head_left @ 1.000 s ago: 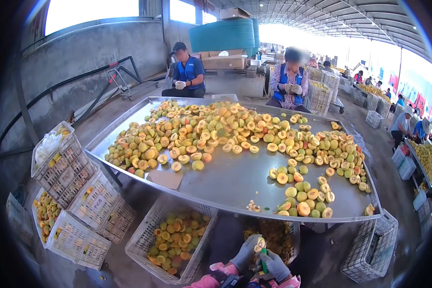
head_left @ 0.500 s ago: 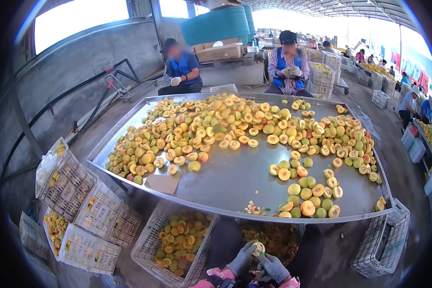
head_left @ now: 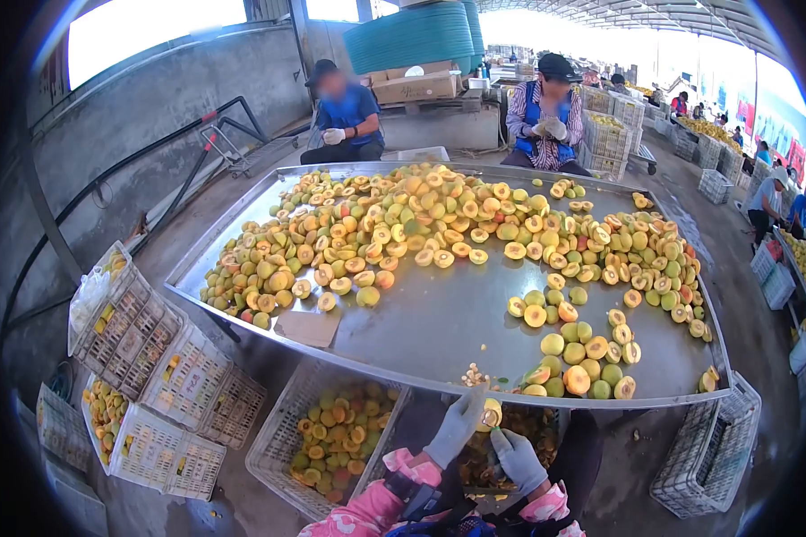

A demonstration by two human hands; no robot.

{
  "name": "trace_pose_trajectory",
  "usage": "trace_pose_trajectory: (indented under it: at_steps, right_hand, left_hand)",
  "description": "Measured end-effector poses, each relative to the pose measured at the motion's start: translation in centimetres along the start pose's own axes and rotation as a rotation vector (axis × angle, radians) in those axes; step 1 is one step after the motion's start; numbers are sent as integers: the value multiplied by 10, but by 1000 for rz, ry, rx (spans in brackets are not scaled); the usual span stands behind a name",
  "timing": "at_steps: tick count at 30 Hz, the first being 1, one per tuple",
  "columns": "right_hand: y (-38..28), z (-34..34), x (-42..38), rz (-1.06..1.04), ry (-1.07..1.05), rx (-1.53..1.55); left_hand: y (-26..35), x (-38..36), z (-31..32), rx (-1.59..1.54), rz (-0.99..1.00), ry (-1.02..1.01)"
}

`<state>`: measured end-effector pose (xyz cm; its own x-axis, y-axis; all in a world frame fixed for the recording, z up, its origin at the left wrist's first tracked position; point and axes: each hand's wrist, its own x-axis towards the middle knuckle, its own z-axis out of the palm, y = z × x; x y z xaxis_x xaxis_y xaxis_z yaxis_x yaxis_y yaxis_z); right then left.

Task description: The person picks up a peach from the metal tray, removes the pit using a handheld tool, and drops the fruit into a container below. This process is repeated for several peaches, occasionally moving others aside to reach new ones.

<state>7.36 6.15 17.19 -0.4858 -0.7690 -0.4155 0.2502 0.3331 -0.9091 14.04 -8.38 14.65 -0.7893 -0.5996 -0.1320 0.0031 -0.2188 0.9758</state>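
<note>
My left hand [head_left: 458, 424], in a pale grey glove, is at the table's near edge, its fingertips blurred by the small pile of pale pits [head_left: 473, 376]. A cut peach half [head_left: 490, 414] is held at its thumb side, the yellow cut face showing. Close beside it, my right hand [head_left: 518, 458], gloved too, is closed round a small green tool [head_left: 496, 430], mostly hidden by the fingers. Below both hands, a crate of dark peach scraps [head_left: 509, 447] stands between my knees.
Halved peaches [head_left: 430, 210] heap across the metal table [head_left: 421, 309]. A crate of peaches [head_left: 342, 438] stands at my left. More crates [head_left: 184, 376] are stacked farther left, with another crate [head_left: 707, 456] at right. Two people [head_left: 347, 121] sit opposite.
My two hands have moved up and forward from my lap to the table edge, with the peach half and green tool. The view has shifted slightly.
</note>
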Motion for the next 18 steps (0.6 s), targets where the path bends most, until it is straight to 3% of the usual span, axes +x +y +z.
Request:
trace_pose_trajectory:
  at_steps: [3, 4, 6, 7, 10, 11, 13, 14, 16, 18]
  right_hand:
    - [2, 1, -1, -28, 18, -7]
    - [-1, 1, 1, -122, 40, -72]
    - [-3, 4, -2, -262, 78, -145]
    - [-10, 6, -3, -316, 98, -154]
    - [-23, 11, -10, -410, 180, -291]
    - [-24, 13, -13, -418, 187, -339]
    - [-30, 17, -19, -513, 231, -422]
    - [-33, 19, -20, -609, 263, -461]
    - [-30, 24, -19, -606, 287, -429]
    - [-31, 26, -19, -604, 310, -401]
  left_hand:
    - [12, -1, -1, 42, 31, -15]
    - [-39, 45, -17, -181, 133, 4]
    - [-75, 54, -16, -420, 187, 53]
    - [-27, 32, -5, -432, 148, 74]
    - [30, 4, 12, -340, 169, 19]
    - [50, -1, 15, -183, 181, 33]
    - [67, -13, 26, -15, 188, 28]
    - [72, -15, 33, -108, 175, 76]
    - [82, -21, 40, -203, 167, 120]
    - [89, -26, 44, 54, 305, 180]
